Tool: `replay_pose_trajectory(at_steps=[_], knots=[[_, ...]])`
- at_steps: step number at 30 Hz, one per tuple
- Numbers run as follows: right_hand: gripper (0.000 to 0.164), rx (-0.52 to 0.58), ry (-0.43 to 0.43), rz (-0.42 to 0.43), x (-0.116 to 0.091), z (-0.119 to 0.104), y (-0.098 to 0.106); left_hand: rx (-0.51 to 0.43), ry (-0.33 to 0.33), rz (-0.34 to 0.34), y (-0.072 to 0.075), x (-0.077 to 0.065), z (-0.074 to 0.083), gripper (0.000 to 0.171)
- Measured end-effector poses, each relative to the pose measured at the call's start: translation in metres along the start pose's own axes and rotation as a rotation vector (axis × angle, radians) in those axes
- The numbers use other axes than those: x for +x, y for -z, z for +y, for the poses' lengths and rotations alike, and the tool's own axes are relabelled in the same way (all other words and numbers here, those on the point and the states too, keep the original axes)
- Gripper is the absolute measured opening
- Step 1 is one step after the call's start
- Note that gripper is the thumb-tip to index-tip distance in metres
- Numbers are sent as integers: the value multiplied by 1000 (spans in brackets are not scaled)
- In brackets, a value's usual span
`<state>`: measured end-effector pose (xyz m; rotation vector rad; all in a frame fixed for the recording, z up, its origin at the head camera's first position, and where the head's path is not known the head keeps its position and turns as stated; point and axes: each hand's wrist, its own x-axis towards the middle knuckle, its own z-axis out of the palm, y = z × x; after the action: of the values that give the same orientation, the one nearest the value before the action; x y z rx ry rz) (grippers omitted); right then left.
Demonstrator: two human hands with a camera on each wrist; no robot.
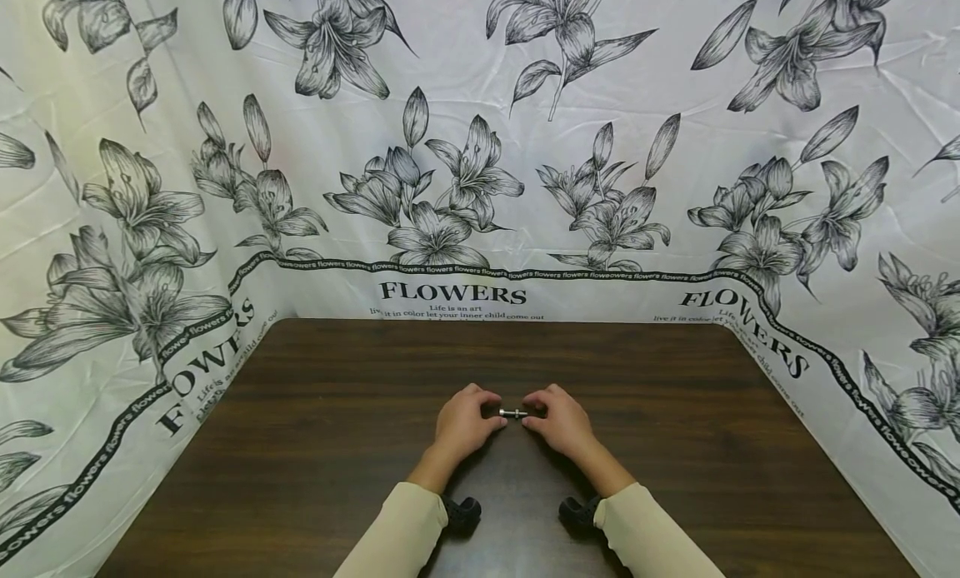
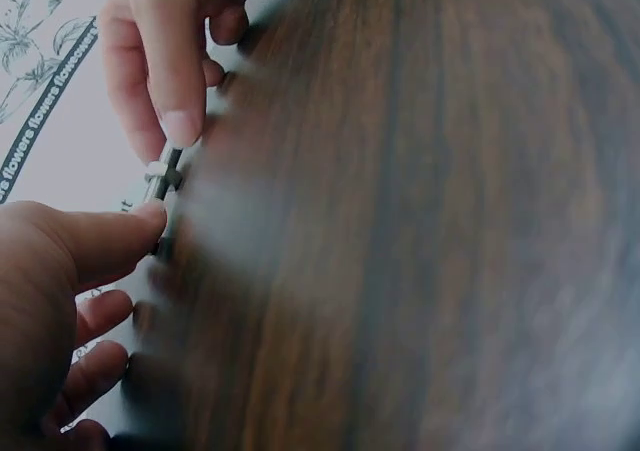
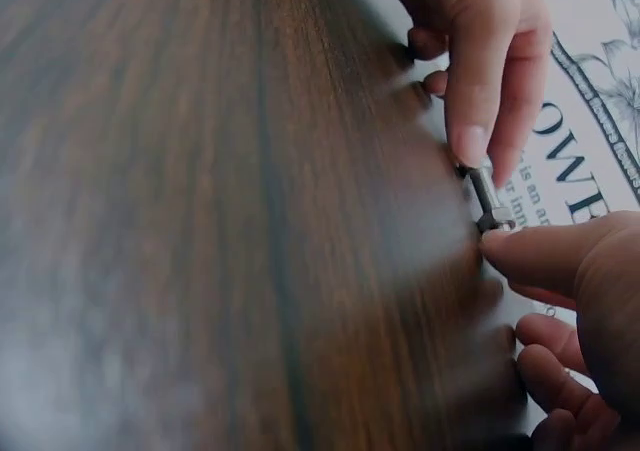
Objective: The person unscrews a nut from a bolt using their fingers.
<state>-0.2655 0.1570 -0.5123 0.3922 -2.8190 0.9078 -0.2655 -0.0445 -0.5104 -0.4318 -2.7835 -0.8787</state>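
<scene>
A small metal bolt point(image 1: 513, 413) lies level between my two hands, close over the dark wooden table point(image 1: 517, 357). My left hand point(image 1: 465, 422) pinches its left end between thumb and forefinger. Its right end is pinched by the thumb and forefinger of my right hand point(image 1: 558, 422). A hex nut point(image 2: 163, 175) sits on the shank, between the fingertips of both hands in the left wrist view. In the right wrist view the nut point(image 3: 495, 219) is right at my right thumb tip, and the bare shank point(image 3: 483, 185) runs up to my left fingers. Both bolt ends are hidden by fingertips.
A white cloth point(image 1: 600, 299) printed with black flowers and lettering stands behind the table and along both sides. Dark straps with black wrist cameras point(image 1: 462, 515) sit at both sleeve cuffs, low over the table.
</scene>
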Motion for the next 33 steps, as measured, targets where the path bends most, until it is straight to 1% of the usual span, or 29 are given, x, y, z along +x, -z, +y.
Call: replay_pose_trajectory(at_steps=[3,9,13,18,21,25,29,33], knots=[[23,-18,-24,6,1,-2,-1,15,-5,34,-3,0,1,31],[15,-31,-39,23,1,-4,-3,40,6,86,-7,0,1,23],[13,-41,-52,26,2,-5,-3,45,4,100,-7,-1,1,19],[11,-24,-47,25,1,-4,-3,41,7,88,-6,-1,2,18],[10,13,-26,27,0,-3,-2,16,12,77,-5,-1,2,16],[9,96,8,40,0,-1,0,-36,9,73,-3,-1,2,15],[8,194,22,63,-1,0,1,-104,3,82,-1,-3,3,15],[8,267,26,87,-4,0,0,-168,6,98,2,-7,5,13]])
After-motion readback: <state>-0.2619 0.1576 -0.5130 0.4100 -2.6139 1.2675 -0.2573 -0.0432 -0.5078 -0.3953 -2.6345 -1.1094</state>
